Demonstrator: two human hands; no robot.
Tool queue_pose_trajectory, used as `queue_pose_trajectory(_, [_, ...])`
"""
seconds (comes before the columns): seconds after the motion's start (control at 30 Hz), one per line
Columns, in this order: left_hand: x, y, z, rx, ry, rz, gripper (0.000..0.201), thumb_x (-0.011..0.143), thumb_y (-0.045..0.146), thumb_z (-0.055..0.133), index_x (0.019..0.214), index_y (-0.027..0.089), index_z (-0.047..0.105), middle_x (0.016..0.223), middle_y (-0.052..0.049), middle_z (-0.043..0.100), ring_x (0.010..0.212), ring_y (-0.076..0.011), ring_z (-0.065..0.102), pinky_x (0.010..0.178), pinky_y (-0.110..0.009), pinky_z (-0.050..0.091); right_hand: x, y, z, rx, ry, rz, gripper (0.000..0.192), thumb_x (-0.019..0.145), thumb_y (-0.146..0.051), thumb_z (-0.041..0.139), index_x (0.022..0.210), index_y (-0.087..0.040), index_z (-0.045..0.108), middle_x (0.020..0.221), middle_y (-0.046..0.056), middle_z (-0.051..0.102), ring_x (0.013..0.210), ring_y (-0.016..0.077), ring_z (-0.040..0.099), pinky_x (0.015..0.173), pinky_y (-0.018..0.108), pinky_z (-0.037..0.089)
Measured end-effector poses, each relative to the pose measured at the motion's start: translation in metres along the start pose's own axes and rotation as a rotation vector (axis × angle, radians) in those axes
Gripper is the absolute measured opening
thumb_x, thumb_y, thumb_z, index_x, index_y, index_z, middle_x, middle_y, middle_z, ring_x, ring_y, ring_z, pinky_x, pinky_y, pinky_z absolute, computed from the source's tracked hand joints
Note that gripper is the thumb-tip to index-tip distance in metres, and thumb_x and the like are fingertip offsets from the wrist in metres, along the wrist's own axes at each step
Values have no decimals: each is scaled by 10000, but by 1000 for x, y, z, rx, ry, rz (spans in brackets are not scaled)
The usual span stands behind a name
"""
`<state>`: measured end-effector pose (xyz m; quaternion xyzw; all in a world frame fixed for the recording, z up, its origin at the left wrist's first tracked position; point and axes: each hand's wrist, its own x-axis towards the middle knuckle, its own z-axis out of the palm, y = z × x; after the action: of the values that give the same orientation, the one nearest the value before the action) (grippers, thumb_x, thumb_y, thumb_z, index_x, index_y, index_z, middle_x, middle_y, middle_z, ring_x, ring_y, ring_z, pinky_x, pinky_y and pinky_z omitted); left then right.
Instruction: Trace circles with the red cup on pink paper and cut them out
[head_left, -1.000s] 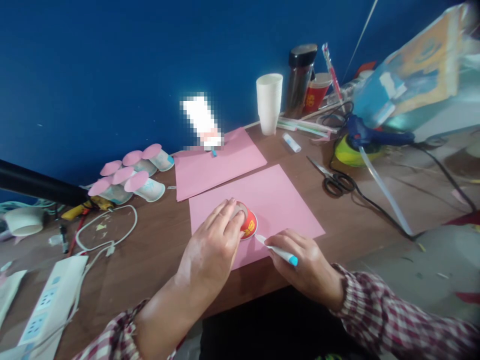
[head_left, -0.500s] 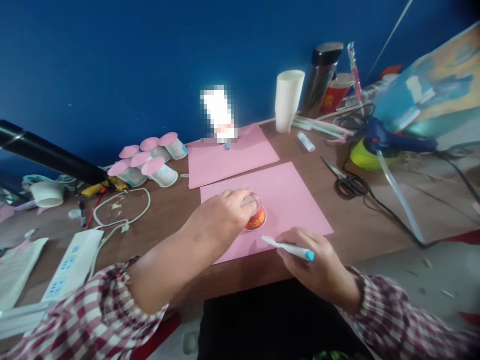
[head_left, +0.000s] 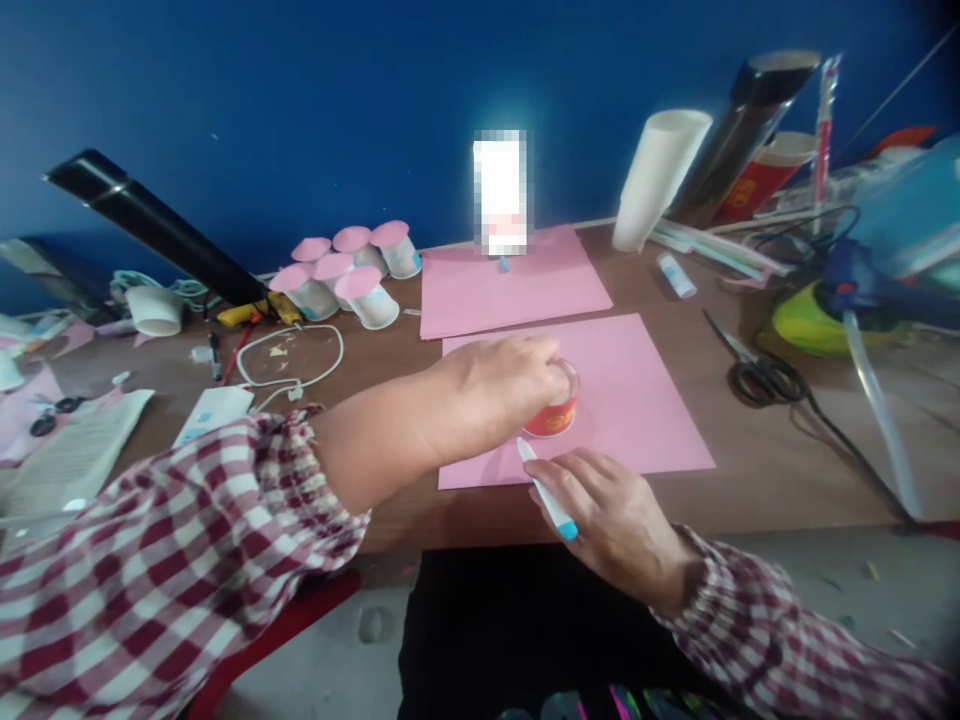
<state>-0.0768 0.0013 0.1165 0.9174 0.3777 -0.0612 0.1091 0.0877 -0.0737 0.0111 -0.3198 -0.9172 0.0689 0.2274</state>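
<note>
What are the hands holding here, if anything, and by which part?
The right hand holds the marker by its barrel. The left hand is on the red cup from above, at its upturned end; grip or press cannot be told.

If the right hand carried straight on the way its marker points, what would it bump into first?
Probably the left hand, which reaches across just beyond the tip of the marker. Depth is unclear, though: the tip might slip underneath, over the pink paper. The red cup looks slightly right of that line.
</note>
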Motion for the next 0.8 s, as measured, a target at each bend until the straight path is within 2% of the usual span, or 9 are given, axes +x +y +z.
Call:
queue_pose_trajectory(0.13, [1,4,-6,-24,-61,-96,214,828,140,393,918,171,585,984,-49,581,803,-143,537,589,-238,379,7,-8,6,-101,-71,-15,305,829,-83,454,1125,-80,525,812,86,622,708,219,536,621,352,470])
queue_pose_trajectory(0.4, [-1,7,-1,63,-32,-68,262,784,78,416,929,169,613,1033,-65,581,844,-166,558,550,-249,361,9,-7,8,-151,-143,-2,299,832,-69,422,1110,-82,534,797,88,597,709,214,527,645,349,462])
queue_pose_trajectory(0.8, [2,13,-1,57,-55,-118,229,812,95,437,950,159,608,1007,-65,593,880,-176,565,571,-249,392,6,-3,3,-143,-168,-2,285,849,-71,379,1069,-68,560,790,107,603,686,226,530,608,372,475])
